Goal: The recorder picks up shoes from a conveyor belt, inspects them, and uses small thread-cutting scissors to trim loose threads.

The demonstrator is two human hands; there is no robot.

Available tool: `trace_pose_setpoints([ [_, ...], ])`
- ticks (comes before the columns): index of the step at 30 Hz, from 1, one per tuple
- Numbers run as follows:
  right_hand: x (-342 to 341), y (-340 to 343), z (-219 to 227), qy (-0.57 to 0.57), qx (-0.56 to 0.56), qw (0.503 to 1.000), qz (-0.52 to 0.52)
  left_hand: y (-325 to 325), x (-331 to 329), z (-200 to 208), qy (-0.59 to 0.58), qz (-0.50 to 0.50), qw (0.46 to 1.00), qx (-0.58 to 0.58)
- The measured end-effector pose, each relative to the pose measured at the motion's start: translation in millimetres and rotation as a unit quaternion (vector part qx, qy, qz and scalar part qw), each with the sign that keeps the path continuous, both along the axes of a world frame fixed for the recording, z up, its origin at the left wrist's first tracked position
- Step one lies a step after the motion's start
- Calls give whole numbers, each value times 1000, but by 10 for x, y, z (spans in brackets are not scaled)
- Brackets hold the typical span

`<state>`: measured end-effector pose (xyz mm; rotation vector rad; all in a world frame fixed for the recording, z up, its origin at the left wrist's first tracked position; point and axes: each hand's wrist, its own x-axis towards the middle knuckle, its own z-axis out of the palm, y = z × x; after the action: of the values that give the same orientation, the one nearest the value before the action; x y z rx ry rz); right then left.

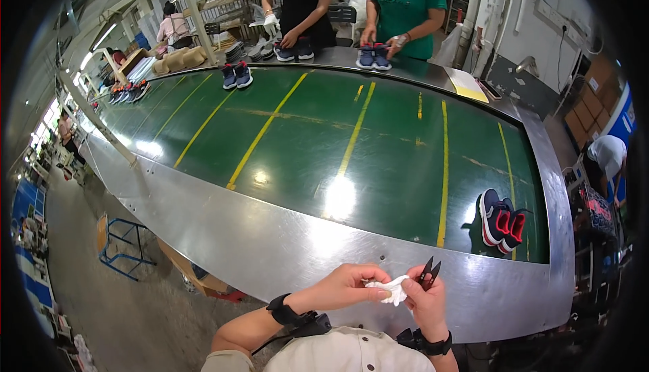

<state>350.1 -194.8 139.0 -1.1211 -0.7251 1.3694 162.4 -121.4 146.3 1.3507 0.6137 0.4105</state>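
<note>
Just over the near metal edge of the table, my left hand (349, 285) pinches one side of a crumpled white cloth (390, 291). My right hand (426, 299) grips its other side with the thumb. Black thread snips (430, 272) also sit in the right hand, with both pointed blades sticking up past the fingers, apart from each other. Whether the cloth is a glove or a rag, I cannot tell. Beyond my right hand, a pair of dark blue sneakers (501, 221) with red linings and white soles rests on the green belt.
The green conveyor belt (291, 149) with yellow cross lines has a wide metal rim (223, 223). More sneakers (236, 75) stand farther left. Opposite, a person in black (301, 0) and a person in green (407, 7) handle shoes. A blue-framed stool (125, 247) stands at left.
</note>
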Motion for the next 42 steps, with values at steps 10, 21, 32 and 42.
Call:
trace_pose_setpoints([
  [10, 36, 145, 32, 120, 26, 992, -31, 146, 16, 481, -165, 97, 967, 170],
  [21, -2, -25, -113, 54, -26, 997, -47, -700, -271, 2330, 5, 232, 836, 498],
  [32, 21, -8, -211, 34, -45, 997, -56, -908, -414, 2180, -274, 275, 766, 513],
  [42, 47, -92, -282, 39, -34, 998, -21, -1180, -485, 2087, -546, 214, 555, 590],
])
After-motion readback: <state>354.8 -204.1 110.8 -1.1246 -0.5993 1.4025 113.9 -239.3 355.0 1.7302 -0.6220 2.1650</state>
